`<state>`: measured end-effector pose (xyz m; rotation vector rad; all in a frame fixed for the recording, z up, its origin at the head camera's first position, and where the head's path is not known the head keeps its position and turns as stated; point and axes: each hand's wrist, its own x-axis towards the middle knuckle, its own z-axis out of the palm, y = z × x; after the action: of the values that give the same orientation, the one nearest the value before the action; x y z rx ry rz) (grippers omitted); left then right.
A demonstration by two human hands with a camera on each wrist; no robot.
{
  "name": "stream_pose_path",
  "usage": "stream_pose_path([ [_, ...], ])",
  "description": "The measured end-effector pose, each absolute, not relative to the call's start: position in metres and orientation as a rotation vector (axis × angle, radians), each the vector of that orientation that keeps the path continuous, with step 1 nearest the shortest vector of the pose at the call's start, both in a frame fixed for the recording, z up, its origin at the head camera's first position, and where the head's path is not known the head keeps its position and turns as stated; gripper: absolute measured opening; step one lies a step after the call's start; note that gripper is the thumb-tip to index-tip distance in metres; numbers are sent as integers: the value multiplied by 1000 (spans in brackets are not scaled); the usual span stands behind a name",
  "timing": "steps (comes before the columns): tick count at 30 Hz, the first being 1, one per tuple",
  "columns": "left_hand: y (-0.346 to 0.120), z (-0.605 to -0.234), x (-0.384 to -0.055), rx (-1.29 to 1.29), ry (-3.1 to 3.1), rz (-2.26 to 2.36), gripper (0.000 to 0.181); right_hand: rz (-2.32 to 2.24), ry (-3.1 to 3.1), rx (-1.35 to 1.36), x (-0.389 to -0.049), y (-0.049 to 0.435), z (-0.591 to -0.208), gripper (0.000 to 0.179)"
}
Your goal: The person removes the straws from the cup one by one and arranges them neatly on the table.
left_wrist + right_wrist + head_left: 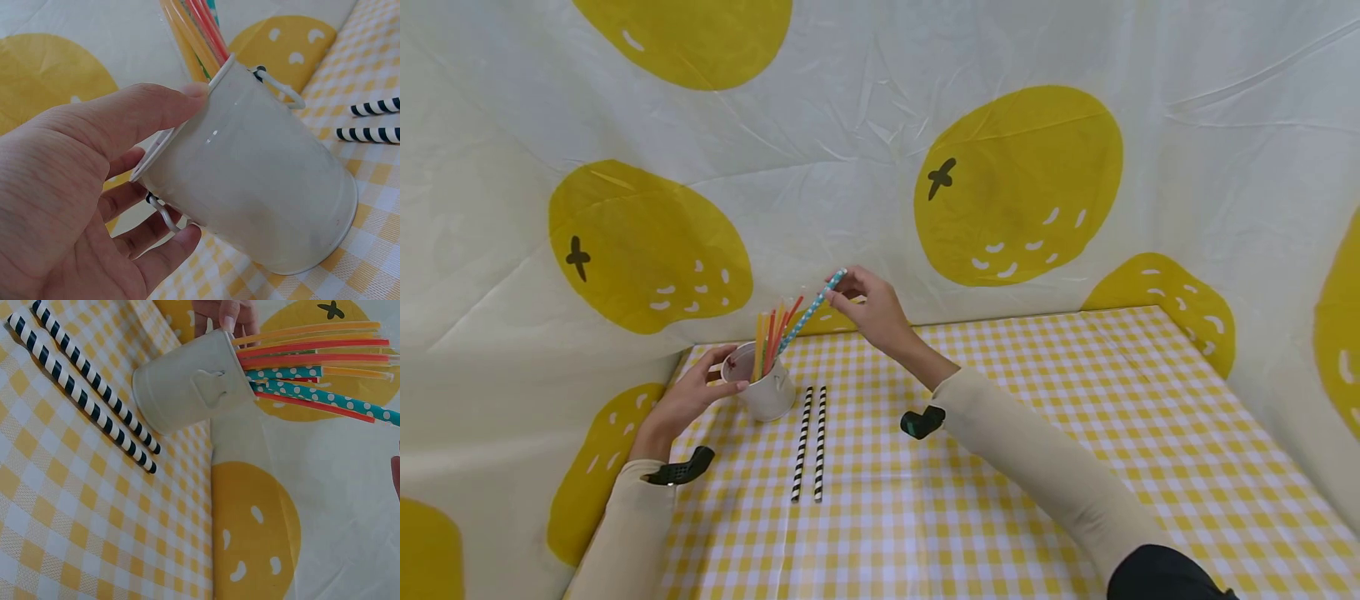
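My left hand (pixel 694 390) holds a small white metal pail (pixel 772 398) by its rim, thumb on the near edge and fingers around the side by one wire handle (pixel 164 214). The pail stands on the checked cloth, tilted in the left wrist view. Several orange, yellow and red straws (pixel 312 345) lean out of it. Between thumb and fingers, my right hand (pixel 872 310) pinches the upper end of a teal straw with white dots (pixel 814 310), whose lower end is at the pail's mouth. Another teal dotted straw (pixel 290 373) sits among the rest.
Two black-and-white striped paper straws (pixel 802 446) lie side by side on the cloth, just right of the pail. A yellow-and-white checked tablecloth (pixel 1000 467) covers the table. Behind rises a pale sheet (pixel 850 100) printed with yellow fruit, close beyond the pail.
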<state>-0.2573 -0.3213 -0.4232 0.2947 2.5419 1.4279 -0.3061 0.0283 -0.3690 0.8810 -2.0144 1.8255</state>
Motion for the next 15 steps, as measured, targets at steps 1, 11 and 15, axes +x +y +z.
stream_pose_path([
  [1, -321, -423, -257, 294, 2543, 1427, 87, 1833, -2013, 877, -306, 30, -368, 23],
  [11, -322, -424, -258, 293, 2539, 1431, 88, 1910, -1979, 842, -305, 45, -368, 21],
  [15, -322, -424, -258, 299, 2535, 1438, 87, 1997, -1987, 819, -305, 48, -373, 25],
])
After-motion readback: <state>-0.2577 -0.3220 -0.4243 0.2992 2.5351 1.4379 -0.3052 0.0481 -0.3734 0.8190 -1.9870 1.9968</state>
